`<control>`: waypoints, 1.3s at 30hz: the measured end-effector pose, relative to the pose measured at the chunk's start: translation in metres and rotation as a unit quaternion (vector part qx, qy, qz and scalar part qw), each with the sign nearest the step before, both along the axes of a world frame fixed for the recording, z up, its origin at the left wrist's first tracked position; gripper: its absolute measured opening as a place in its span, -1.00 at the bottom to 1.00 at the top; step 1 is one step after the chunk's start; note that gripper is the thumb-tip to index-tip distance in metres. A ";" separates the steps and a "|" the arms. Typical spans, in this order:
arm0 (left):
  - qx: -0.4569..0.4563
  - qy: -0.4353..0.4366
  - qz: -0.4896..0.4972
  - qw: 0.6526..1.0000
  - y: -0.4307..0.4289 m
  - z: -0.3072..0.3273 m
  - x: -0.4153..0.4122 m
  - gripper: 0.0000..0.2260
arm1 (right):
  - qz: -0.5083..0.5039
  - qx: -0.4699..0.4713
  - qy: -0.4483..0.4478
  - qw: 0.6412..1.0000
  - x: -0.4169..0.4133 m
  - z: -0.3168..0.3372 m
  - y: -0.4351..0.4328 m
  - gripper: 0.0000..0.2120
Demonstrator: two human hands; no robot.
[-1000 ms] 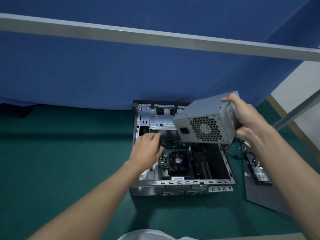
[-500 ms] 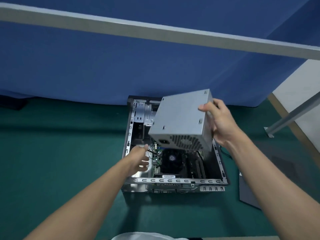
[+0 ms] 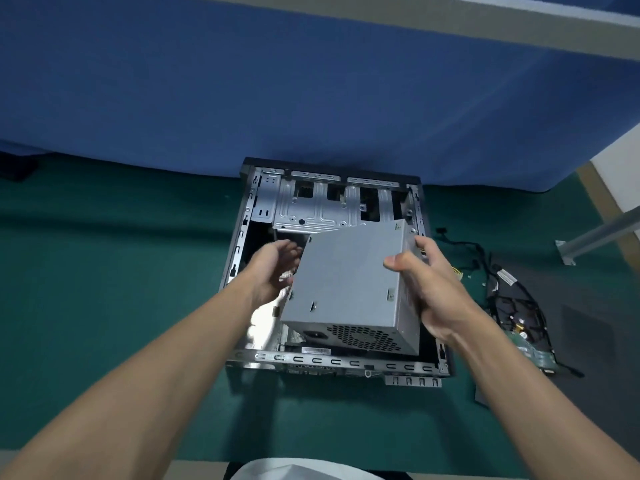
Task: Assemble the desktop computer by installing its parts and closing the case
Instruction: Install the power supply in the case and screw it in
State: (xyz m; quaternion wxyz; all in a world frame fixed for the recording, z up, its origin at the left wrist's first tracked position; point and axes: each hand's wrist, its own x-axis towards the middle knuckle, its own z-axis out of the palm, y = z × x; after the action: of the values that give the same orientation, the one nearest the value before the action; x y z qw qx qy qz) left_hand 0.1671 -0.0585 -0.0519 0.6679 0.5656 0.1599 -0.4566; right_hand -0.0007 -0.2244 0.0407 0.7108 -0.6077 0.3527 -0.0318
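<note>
Single wide-angle view, worn on the head, aimed forward and steeply down. Set above the near edge of the table (image 3: 104, 289), close over the open computer case (image 3: 332, 360), held mid-frame. Facing the blue partition (image 3: 311, 98) behind the case, filling the upper half. Straight lines bowed toward the frame edges.

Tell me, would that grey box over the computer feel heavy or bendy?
Probably stiff: the power supply is a sheet-metal box. Likely hefty: the right hand grips it, the left hand hovers close. Smooth sides may slip.
</note>
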 end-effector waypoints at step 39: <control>0.319 -0.406 -0.077 0.853 0.050 0.042 0.057 -0.72 | 0.152 -0.158 0.202 0.954 0.105 -0.055 0.118 -0.14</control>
State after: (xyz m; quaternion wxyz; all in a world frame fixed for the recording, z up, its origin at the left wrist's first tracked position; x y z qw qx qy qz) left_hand 0.2244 -0.0086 -0.0103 0.4189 0.8933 -0.0328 -0.1598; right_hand 0.1047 -0.1069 -0.0145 0.5158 -0.7528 0.3824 0.1449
